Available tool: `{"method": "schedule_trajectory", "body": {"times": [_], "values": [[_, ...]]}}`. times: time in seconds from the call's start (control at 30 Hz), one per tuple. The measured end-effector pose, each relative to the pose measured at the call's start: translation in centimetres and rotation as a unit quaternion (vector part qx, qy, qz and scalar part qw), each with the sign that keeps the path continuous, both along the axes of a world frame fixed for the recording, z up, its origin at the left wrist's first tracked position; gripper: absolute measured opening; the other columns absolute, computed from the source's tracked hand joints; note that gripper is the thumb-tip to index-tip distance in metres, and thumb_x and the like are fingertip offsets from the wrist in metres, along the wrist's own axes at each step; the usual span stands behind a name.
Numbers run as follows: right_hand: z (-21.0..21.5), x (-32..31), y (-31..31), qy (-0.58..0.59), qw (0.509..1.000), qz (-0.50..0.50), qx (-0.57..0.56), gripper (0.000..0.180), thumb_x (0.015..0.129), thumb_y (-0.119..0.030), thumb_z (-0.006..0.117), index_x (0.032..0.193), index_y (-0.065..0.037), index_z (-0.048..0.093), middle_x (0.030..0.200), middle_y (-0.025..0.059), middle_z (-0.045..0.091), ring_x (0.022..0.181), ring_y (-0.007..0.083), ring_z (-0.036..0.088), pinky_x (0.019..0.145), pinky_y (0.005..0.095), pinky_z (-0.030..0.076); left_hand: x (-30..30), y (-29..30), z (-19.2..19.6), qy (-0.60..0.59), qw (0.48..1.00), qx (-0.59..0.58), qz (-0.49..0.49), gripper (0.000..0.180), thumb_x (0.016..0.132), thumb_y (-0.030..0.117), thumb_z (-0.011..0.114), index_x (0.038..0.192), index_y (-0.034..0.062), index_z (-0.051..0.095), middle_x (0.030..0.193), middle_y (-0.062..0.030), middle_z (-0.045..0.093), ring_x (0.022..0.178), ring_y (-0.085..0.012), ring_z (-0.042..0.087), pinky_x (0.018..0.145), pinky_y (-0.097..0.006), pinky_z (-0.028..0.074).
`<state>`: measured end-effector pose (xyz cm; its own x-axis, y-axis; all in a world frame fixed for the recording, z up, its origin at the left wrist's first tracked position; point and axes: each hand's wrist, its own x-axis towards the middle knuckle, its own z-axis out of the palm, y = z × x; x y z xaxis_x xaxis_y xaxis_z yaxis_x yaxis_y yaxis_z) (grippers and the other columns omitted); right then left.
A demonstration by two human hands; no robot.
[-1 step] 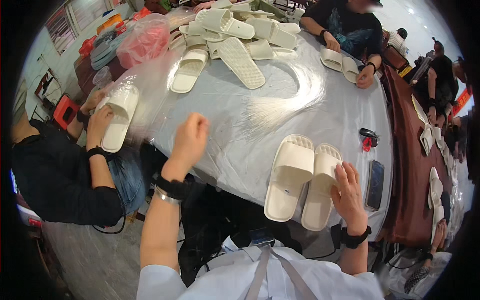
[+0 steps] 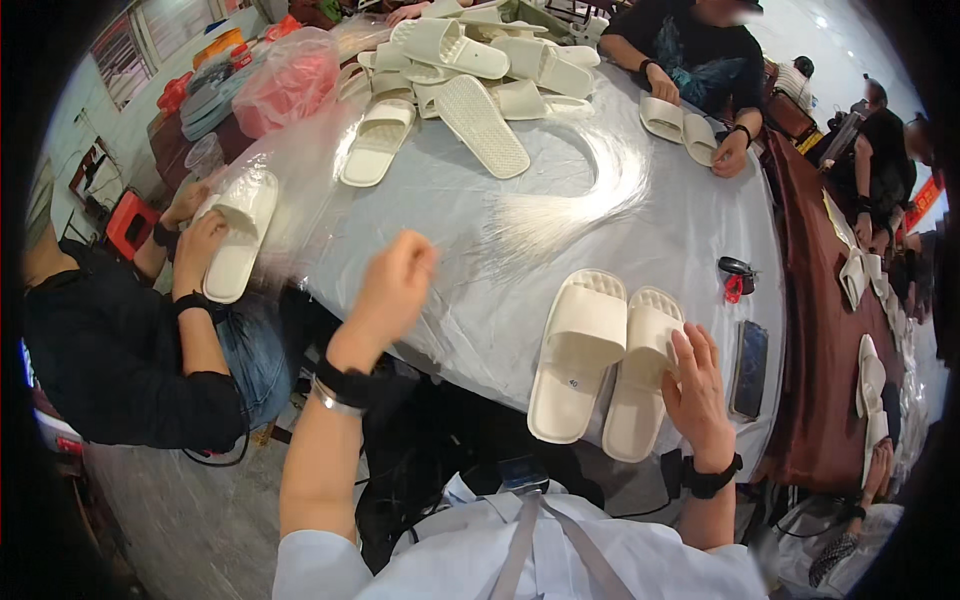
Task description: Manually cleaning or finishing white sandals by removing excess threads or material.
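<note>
A pair of cream slide slippers, the left one (image 2: 573, 355) and the right one (image 2: 643, 370), lies side by side at the table's near edge, toes pointing away from me. My right hand (image 2: 700, 385) rests along the outer side of the right slipper, fingers stretched out and touching its strap. To the left of the pair, my left hand (image 2: 393, 285) is raised over the table with its fingers curled together. Motion blurs it a little, and anything between its fingers is too small to make out. Beyond the pair lies a bundle of thin white strands (image 2: 580, 205).
A heap of cream slippers (image 2: 455, 50) covers the far side. At left a person handles a slipper (image 2: 243, 235) beside clear plastic (image 2: 310, 190); another at far right touches a pair (image 2: 680, 128). A phone (image 2: 750, 368) and black-and-red keys (image 2: 738, 275) lie right of my hand.
My left hand has shifted slightly to the right over the table. My right hand and the pair of slippers stay where they were.
</note>
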<state>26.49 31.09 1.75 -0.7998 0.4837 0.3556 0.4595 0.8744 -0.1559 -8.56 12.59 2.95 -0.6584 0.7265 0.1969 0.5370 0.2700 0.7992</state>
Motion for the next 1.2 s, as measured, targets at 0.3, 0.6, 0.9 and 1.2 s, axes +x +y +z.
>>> {"method": "schedule_trajectory", "body": {"times": [0.3,0.6,0.9,1.2], "values": [[3.2,-4.1,-5.3,0.115,0.976,0.177,-0.050,0.045,0.074,-0.001,0.066,0.118,-0.002,0.057,0.128,0.0213,0.052,0.124,0.0438,0.046,0.103,0.0489,0.041,10.1,1.8,1.0,0.089,0.940,-0.059,-0.324,0.015,0.090,0.018,0.060,0.093,0.0041,0.055,0.082,-0.0180,0.062,0.079,-0.0388,0.061,0.067,-0.046,0.047],[1.4,-6.0,-5.2,0.087,0.971,0.219,-0.047,0.025,0.077,-0.004,0.067,0.101,-0.004,0.061,0.087,0.0077,0.061,0.086,0.0265,0.061,0.089,0.0452,0.047,10.6,1.2,0.7,0.083,0.940,-0.042,-0.328,0.013,0.088,0.014,0.062,0.090,0.0031,0.056,0.083,-0.0153,0.062,0.080,-0.0363,0.061,0.067,-0.042,0.048],[2.0,-1.4,-2.8,0.157,0.985,0.071,-0.032,0.011,0.077,0.000,0.067,0.084,-0.005,0.060,0.070,0.0113,0.059,0.065,0.0304,0.060,0.058,0.0371,0.049,8.4,2.4,0.5,0.068,0.954,-0.021,-0.293,0.011,0.085,0.012,0.065,0.085,0.0025,0.060,0.079,-0.0147,0.062,0.072,-0.0333,0.060,0.063,-0.038,0.047],[3.3,2.7,-2.1,0.168,0.985,-0.007,-0.021,0.007,0.081,0.002,0.065,0.085,-0.001,0.060,0.071,0.0133,0.062,0.062,0.0319,0.061,0.055,0.0359,0.048,9.3,4.2,-0.1,0.091,0.955,-0.005,-0.282,0.012,0.082,0.010,0.068,0.090,0.0018,0.063,0.086,-0.0144,0.064,0.073,-0.0285,0.063,0.065,-0.038,0.049]]}}
